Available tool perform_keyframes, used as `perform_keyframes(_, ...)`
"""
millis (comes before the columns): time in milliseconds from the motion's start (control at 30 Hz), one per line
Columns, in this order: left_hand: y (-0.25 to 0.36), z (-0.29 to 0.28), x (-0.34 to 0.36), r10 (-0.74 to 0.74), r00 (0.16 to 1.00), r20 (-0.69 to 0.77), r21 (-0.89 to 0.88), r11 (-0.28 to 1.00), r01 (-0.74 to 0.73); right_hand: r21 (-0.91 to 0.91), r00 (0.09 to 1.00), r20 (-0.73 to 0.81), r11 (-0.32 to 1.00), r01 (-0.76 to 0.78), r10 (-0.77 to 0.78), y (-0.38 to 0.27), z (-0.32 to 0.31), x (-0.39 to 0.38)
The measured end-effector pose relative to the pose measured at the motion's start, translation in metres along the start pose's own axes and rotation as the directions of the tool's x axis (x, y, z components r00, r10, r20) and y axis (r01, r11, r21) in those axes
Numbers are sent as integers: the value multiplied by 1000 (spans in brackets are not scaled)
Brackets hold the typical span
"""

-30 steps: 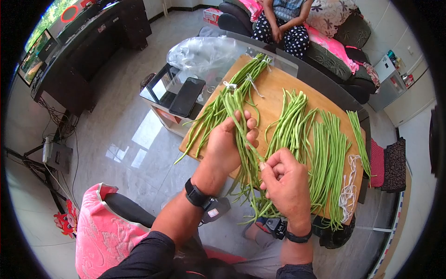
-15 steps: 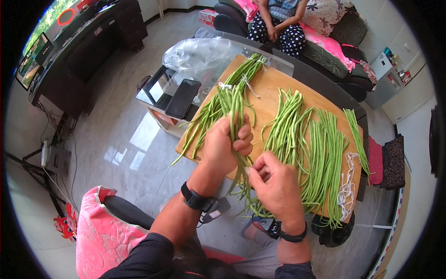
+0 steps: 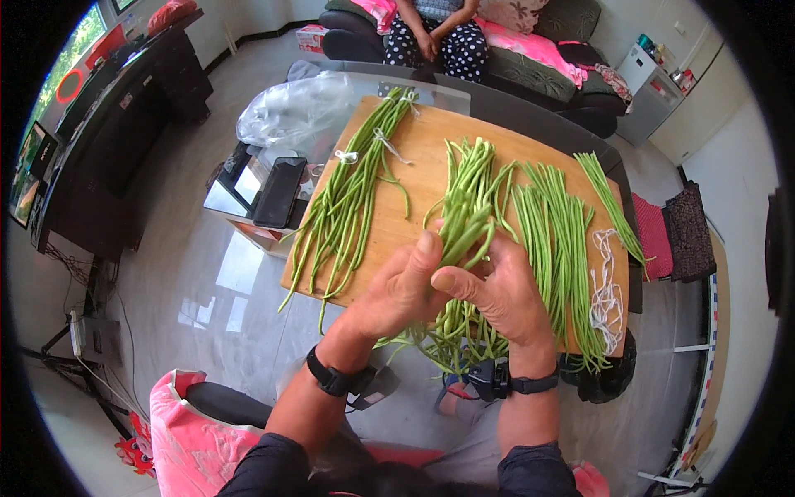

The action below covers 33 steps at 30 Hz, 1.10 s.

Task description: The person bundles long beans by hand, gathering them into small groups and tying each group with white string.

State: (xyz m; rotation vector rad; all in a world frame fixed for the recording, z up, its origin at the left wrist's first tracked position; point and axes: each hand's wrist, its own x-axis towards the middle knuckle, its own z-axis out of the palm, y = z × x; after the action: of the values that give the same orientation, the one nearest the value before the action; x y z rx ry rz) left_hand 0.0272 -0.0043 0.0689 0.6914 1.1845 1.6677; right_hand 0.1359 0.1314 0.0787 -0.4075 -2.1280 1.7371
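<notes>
My left hand [image 3: 397, 286] and my right hand [image 3: 507, 291] are curled from either side round a bunch of long green beans [image 3: 465, 236], thumbs close together near its upper end. The beans' lower ends hang below my hands, over the near edge of the wooden board [image 3: 426, 178]. Just beyond my hands, more loose long beans [image 3: 472, 170] lie on the board. At the left lie tied long bean bunches [image 3: 352, 199], with white string [image 3: 346, 156] knotted round them. To the right are a wide row of long beans [image 3: 553, 248] and loose white strings [image 3: 607, 302].
A black phone [image 3: 280, 192] and a clear plastic bag [image 3: 294, 108] lie left of the board on the glass-topped table. At the far right edge is a small group of beans [image 3: 609, 203]. A person [image 3: 435, 37] sits on the sofa beyond. A pink-covered chair [image 3: 195, 439] stands near left.
My left hand has moved away from the tied bunches, right and nearer, with its beans. My right hand has come up beside it round the bunch. The view has shifted somewhat.
</notes>
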Motion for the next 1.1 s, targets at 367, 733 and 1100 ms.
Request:
perform_keyframes(367,-6,9,3,-330,933,143,-306,882,359,397,982,188,911,-109,35,-2,-16,1)
perform_keyframes(733,-26,6,15,-256,893,370,-348,853,388,293,992,-126,954,63,-27,12,-8,13)
perform_keyframes(1100,-19,-3,17,-250,855,454,219,962,165,76,835,-501,950,304,-228,25,-69,10)
